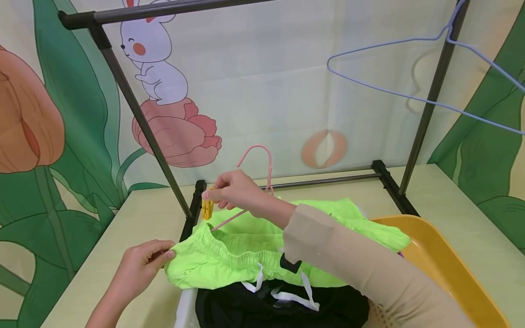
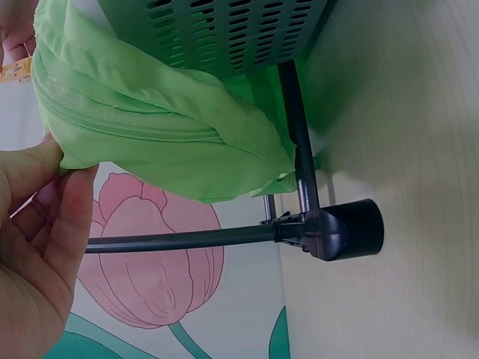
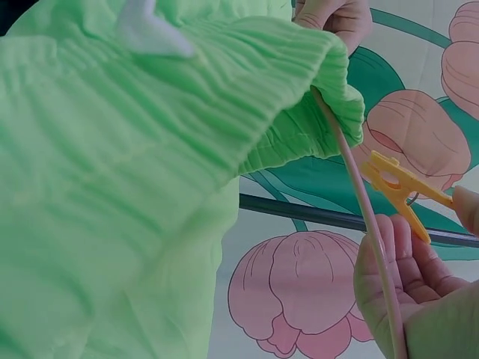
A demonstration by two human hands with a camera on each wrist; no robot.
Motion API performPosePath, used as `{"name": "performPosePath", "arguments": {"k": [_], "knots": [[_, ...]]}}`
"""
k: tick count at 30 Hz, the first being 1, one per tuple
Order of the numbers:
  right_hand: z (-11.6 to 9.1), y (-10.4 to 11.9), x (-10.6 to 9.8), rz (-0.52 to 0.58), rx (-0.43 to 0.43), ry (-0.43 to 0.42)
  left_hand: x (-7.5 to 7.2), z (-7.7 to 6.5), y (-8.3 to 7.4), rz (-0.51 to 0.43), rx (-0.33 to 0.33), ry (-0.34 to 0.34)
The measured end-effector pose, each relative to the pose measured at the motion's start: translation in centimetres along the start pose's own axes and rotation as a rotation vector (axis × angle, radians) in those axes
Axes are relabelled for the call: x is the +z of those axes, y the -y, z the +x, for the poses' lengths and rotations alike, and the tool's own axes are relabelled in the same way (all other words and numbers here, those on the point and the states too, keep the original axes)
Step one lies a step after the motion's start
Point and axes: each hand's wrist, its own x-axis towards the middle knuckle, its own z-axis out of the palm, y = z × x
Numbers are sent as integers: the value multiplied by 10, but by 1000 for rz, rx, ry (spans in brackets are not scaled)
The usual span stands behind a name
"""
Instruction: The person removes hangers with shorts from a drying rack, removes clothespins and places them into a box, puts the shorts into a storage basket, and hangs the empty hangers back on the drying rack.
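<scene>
Lime-green drawstring pants (image 1: 197,269) lie spread over a basket, their gathered waistband facing up. My left hand (image 1: 141,266) pinches the cloth at their left side, near a zipper seen in the left wrist view. A pink hanger (image 1: 269,171) has one arm inside the waistband, its end tucked under the left corner, and its hook stands up behind. Between thumb and fingers, my right hand (image 1: 242,193) holds a yellow clothespin (image 3: 397,191) by its handles. The clothespin's tip points at the waistband corner, just above it and apart from the cloth.
Black clothing (image 1: 238,305) with white drawstrings lies in the white basket (image 1: 186,307) in front. A yellow tub (image 1: 447,269) stands at right. The black rack's posts (image 1: 143,118) rise on both sides, and a blue hanger (image 1: 381,91) hangs at upper right. Behind is a painted wall.
</scene>
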Motion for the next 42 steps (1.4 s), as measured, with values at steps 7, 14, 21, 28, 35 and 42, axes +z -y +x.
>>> {"name": "performPosePath", "arguments": {"k": [7,14,21,28,35,42], "knots": [[-4,2,-3,9,-16,13,0,0,0,-1,-2,0],[-8,2,-6,8,-28,30,0,0,0,0,-7,4],[-12,4,-10,-30,-32,49,0,0,0,3,-13,8],[-17,4,-12,-34,-26,66,0,0,0,3,-4,3],[-23,6,-16,-22,-22,71,0,-1,0,6,6,-8],[-29,6,-22,-18,-23,66,0,-1,1,2,13,-14]]}}
